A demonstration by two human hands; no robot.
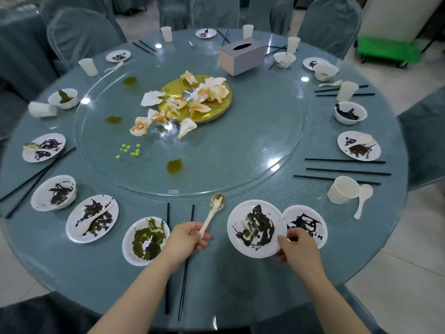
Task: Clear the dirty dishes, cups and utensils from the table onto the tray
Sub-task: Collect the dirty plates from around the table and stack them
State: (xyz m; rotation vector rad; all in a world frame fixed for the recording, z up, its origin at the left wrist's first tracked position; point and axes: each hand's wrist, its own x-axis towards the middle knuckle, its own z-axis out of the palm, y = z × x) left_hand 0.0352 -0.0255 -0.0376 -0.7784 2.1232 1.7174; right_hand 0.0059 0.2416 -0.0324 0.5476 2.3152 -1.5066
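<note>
Head view, left hand (185, 239) hiding chopsticks (183, 280)

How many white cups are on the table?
7 cups: three along the far edge, one far left, one lying on its side at left, one at right, one near right. None seem hidden.

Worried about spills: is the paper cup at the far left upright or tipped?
Tipped: the paper cup lies on its side beside a bowl.

Round table (240, 285) under dirty plates (92, 218)
</note>
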